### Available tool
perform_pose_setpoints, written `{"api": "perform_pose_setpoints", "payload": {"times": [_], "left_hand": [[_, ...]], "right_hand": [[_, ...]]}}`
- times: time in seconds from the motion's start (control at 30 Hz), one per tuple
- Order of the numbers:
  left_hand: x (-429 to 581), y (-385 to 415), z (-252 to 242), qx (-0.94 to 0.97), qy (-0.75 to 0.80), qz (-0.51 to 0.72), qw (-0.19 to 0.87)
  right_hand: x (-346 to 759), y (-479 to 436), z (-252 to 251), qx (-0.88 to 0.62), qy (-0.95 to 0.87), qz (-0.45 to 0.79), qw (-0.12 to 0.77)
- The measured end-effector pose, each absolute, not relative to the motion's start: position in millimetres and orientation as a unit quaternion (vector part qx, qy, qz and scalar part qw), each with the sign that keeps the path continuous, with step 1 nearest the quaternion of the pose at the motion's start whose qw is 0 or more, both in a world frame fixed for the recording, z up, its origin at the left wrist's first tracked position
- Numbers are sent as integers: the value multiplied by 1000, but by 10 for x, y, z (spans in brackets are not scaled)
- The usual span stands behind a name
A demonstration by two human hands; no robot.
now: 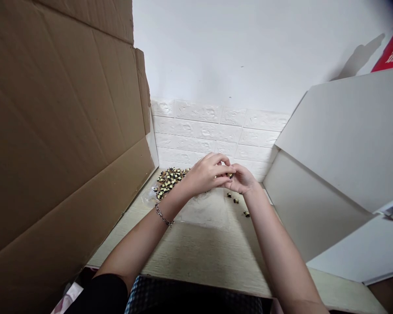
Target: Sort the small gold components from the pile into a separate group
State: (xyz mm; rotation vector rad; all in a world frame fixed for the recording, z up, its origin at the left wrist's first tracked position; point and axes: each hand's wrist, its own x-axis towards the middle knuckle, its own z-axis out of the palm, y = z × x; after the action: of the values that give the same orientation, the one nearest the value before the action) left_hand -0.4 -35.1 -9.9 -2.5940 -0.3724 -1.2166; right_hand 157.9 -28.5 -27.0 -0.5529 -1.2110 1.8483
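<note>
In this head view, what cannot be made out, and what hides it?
Head view:
- The small part between the left hand and right hand: mostly hidden by the fingers.
- The pile of black-and-yellow parts: too small to identify; the left hand covers one edge.
- The red printed item: cut off by the picture's edge.

Left of my left hand (205,174) stands a large creased sheet of brown corrugated cardboard (62,131). Ahead of both hands, white foam brick panels (212,131) line the wall, while right of my right hand (244,179) a white board (343,144) slants upward, a red package (390,52) behind it. A pale wood-grain tabletop (199,257) lies below.
</note>
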Motion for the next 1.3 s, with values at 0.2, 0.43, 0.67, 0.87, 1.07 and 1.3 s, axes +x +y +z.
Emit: {"api": "perform_pose_setpoints", "payload": {"times": [0.2,0.43,0.67,0.87,1.07,1.3], "left_hand": [[10,-376,-94,-885,-130,-432,111],[-40,-374,-42,-842,-202,-482,135],[-132,-359,4,-803,-275,-493,190],[-152,-360,13,-783,-300,-512,188],[-151,-357,14,-778,-303,-519,183],[-151,-341,7,-782,-295,-519,181]], "right_hand": [[1587,-298,-282,-248,-511,719,400],[1600,-269,-208,-310,-508,646,479],[1641,-415,-18,-365,-601,323,634],[1523,-764,147,-351,-730,-16,586],[1437,-810,122,-378,-747,-201,509],[1464,-760,82,-381,-723,-286,500]]}}
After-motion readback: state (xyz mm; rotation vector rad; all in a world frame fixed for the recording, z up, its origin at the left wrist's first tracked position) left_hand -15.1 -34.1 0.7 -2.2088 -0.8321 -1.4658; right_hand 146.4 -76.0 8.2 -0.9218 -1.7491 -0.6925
